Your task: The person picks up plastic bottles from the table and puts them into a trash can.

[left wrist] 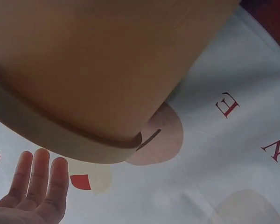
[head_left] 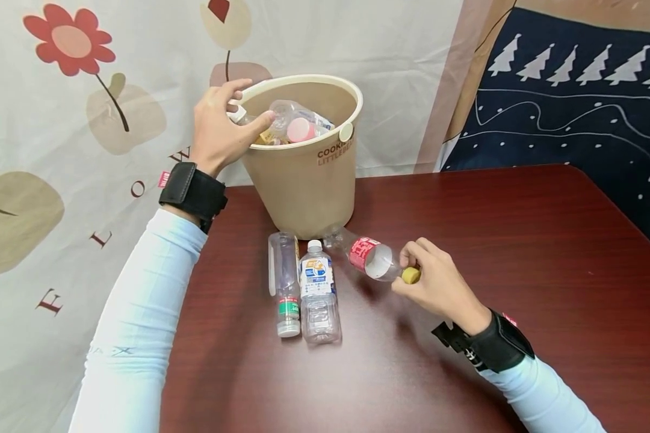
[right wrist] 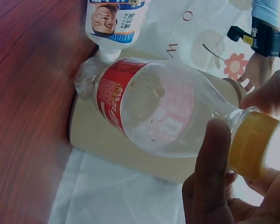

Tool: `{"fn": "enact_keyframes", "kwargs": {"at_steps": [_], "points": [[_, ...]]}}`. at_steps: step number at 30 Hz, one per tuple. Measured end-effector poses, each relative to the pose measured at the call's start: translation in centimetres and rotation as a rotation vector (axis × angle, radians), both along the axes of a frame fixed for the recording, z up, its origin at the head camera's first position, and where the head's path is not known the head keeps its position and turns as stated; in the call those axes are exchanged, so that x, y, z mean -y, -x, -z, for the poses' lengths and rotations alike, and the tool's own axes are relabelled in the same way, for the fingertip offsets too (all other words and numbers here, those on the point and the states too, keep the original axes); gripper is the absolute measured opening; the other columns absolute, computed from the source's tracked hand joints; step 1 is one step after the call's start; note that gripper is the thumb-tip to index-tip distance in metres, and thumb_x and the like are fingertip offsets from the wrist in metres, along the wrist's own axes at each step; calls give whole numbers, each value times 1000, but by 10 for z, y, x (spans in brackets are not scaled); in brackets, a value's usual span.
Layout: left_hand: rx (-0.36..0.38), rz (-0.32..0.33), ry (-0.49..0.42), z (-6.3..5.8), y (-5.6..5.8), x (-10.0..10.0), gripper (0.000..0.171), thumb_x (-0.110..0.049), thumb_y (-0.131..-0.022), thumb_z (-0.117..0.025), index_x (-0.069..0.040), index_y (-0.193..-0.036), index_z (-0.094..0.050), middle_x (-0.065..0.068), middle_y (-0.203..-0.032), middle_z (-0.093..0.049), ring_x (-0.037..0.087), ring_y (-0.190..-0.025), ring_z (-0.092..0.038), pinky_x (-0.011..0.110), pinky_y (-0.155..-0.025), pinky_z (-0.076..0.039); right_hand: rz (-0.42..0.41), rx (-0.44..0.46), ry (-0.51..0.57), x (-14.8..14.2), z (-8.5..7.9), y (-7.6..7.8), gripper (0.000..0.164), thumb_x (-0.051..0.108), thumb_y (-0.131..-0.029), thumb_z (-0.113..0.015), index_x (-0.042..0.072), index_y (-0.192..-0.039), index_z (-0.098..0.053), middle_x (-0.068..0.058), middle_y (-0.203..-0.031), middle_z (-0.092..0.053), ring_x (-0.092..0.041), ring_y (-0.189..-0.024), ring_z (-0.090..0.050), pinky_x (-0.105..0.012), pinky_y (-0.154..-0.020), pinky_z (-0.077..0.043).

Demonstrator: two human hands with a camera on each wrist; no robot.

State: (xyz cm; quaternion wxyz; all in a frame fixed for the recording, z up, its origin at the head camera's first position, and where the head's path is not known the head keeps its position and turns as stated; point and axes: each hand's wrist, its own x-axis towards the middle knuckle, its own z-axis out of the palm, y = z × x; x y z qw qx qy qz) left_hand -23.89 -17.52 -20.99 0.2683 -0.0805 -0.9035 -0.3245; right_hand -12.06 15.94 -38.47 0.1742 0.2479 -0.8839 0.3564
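Note:
My right hand (head_left: 437, 279) pinches the neck of an empty clear plastic bottle (right wrist: 172, 112) with a red label and a yellow cap (right wrist: 254, 144). The bottle tilts, its base low beside the foot of a beige bucket (head_left: 309, 186). At the bucket's left rim is my left hand (head_left: 219, 123), its fingers extended and its thumb reaching over the opening. Nothing is gripped in it. Inside the bucket lie several empty bottles, among them a clear bottle with a pink cap (head_left: 300, 130).
Two more empty bottles lie side by side on the dark red table (head_left: 498, 240) before the bucket: a slim bottle with a green label (head_left: 288, 282) and a white-capped bottle with a blue-and-white label (head_left: 318, 300). A printed cloth (head_left: 406, 78) hangs behind.

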Motion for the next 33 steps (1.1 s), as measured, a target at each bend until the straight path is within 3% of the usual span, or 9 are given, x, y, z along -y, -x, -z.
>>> {"fn": "enact_keyframes", "kwargs": {"at_steps": [4,8,12,18,21,23,26,28,33], "points": [[-25,14,-20,5,-1,0,58,-42,-81,-69,-17,-133,-60,13,-121,-58,26,-107,-57,35,-96,-44,12,-8,21,-1,-1,1,25,4,-63,-69,15,-77,-52,5,-77,-44,-5,-67,-42,-17,-56,-37],[-88,33,-79,9,-11,1,52,-36,-83,-67,-16,-130,-62,10,-121,-59,21,-108,-55,30,-94,-42,27,-19,41,-5,-3,3,25,4,-64,-70,15,-79,-53,6,-79,-46,-5,-67,-44,-16,-55,-37],[-240,75,-186,21,-28,1,48,-31,-80,-66,-12,-124,-65,3,-118,-61,14,-108,-57,26,-89,-46,42,-74,67,-10,-8,5,25,1,-64,-71,13,-80,-57,6,-80,-49,-5,-68,-45,-12,-57,-37],[-532,174,-373,59,-61,-3,47,-29,-75,-65,6,-108,-67,-10,-108,-60,11,-103,-58,22,-84,-51,61,-105,113,-21,-16,7,25,-1,-64,-74,10,-80,-59,5,-80,-53,-4,-68,-46,-10,-59,-38],[-639,248,-414,81,-75,-8,44,-26,-77,-63,12,-100,-64,4,-106,-64,12,-98,-58,22,-81,-50,70,-64,153,-27,-21,7,25,-3,-66,-74,10,-82,-60,6,-82,-54,-5,-69,-47,-9,-60,-41],[-673,308,-414,95,-83,-11,42,-26,-80,-64,13,-96,-64,17,-103,-65,13,-95,-57,24,-80,-48,75,-23,185,-32,-24,7,26,-5,-67,-74,9,-84,-61,7,-82,-55,-5,-70,-49,-8,-62,-43],[-654,388,-390,114,-91,-15,45,-31,-86,-66,13,-95,-64,28,-102,-62,14,-95,-58,24,-78,-48,63,42,248,-38,-27,6,26,-9,-69,-73,7,-87,-61,7,-83,-56,-6,-69,-51,-9,-61,-46],[-612,429,-389,124,-96,-15,49,-35,-88,-68,13,-98,-64,26,-105,-62,16,-98,-58,24,-79,-49,46,86,292,-41,-28,5,26,-10,-71,-71,6,-88,-60,8,-85,-56,-6,-68,-52,-11,-59,-46],[-469,523,-554,141,-101,-11,52,-31,-87,-72,14,-109,-60,13,-118,-60,21,-105,-61,27,-81,-54,-63,183,466,-46,-31,1,28,-17,-74,-65,5,-90,-59,1,-91,-56,-11,-69,-52,-16,-55,-45]]}}
